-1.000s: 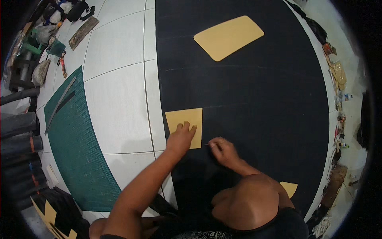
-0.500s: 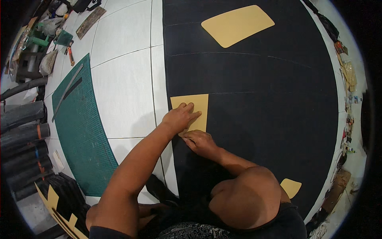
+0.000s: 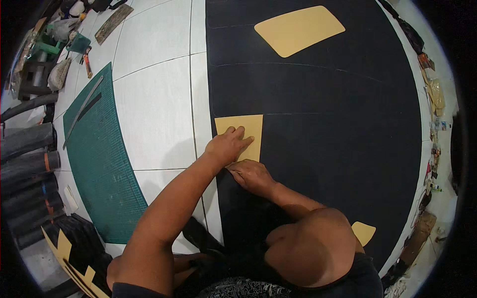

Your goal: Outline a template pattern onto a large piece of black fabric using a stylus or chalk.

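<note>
A yellow card pattern piece (image 3: 252, 126) with straight edges lies on a wide sheet of black material (image 3: 318, 159), close to the sheet's left edge. My left hand (image 3: 227, 146) presses on the card with its fingers spread. At the card's near edge, my right hand (image 3: 253, 177) is closed in a pinch around a thin, pale stick-like tool (image 3: 234, 170). Most of that tool is hidden by the fingers, so its kind cannot be made out. Faint pale lines run across the black sheet beyond the card.
A larger yellow card piece (image 3: 300, 31) lies at the far end of the sheet, a small one (image 3: 363, 233) near right. On the white tiles at left is a green cutting mat (image 3: 99, 164) with a metal ruler (image 3: 82, 113). Dark rolls (image 3: 30, 141) line the left side.
The view has shifted very slightly. Both hands stay at nearly the same place on the card, with the right hand still pinching the thin tool.
</note>
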`<action>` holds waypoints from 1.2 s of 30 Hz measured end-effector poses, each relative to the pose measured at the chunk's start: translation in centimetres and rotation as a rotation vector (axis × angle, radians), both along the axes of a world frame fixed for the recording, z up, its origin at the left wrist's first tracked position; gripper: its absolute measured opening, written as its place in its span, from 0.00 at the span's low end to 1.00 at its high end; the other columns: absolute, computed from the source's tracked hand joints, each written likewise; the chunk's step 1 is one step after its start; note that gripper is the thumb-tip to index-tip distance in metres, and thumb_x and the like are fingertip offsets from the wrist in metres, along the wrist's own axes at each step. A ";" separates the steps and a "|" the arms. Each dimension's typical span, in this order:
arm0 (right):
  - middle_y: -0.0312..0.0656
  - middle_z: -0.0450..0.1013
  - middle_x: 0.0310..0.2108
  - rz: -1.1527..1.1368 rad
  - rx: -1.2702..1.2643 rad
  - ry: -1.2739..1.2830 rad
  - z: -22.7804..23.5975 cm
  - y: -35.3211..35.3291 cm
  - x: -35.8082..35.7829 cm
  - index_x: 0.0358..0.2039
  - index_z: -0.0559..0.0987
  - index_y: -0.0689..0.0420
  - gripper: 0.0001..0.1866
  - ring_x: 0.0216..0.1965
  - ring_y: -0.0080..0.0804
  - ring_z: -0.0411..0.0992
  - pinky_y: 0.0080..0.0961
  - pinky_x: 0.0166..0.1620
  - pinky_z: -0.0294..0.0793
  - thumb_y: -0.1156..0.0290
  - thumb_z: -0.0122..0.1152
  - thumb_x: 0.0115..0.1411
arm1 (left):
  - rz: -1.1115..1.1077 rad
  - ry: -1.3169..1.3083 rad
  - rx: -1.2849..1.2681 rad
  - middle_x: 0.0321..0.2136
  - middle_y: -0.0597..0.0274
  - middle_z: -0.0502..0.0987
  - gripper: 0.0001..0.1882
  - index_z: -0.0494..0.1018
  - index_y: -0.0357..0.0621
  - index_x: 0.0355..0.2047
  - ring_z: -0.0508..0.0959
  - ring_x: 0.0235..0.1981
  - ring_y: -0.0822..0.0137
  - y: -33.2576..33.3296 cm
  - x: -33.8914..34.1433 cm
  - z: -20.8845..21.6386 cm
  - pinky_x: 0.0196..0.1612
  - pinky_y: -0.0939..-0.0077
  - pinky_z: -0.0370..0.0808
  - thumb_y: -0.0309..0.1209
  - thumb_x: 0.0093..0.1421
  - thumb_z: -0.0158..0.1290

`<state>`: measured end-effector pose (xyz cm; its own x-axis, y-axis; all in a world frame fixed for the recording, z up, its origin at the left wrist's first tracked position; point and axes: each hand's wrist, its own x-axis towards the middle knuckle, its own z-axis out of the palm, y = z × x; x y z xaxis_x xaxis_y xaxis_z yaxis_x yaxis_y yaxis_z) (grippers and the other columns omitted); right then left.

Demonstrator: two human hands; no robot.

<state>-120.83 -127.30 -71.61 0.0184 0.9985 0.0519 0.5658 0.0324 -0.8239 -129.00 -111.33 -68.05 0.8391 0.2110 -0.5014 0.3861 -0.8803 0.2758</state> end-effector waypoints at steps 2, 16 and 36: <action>0.48 0.81 0.38 0.025 -0.042 -0.121 0.4 -0.8 1.1 0.41 0.82 0.60 0.09 0.41 0.48 0.80 0.41 0.46 0.79 0.69 0.62 0.65 | 0.003 -0.018 0.012 0.60 0.60 0.67 0.44 0.66 0.66 0.68 0.71 0.60 0.58 -0.2 0.0 0.0 0.58 0.67 0.80 0.30 0.51 0.70; 0.46 0.81 0.40 -0.175 -0.184 -0.119 3.0 -4.2 7.5 0.43 0.81 0.58 0.08 0.43 0.45 0.80 0.39 0.47 0.79 0.70 0.60 0.66 | 0.045 -0.015 0.053 0.59 0.58 0.67 0.41 0.67 0.62 0.67 0.72 0.60 0.56 -1.2 0.3 0.3 0.58 0.66 0.79 0.25 0.53 0.66; 0.45 0.79 0.38 -0.068 -0.131 -0.190 1.6 -4.2 6.8 0.42 0.80 0.58 0.08 0.40 0.45 0.79 0.41 0.43 0.79 0.69 0.58 0.68 | 0.280 -0.091 0.118 0.52 0.56 0.67 0.51 0.61 0.51 0.69 0.71 0.57 0.53 -4.4 1.6 -0.2 0.46 0.69 0.85 0.43 0.46 0.73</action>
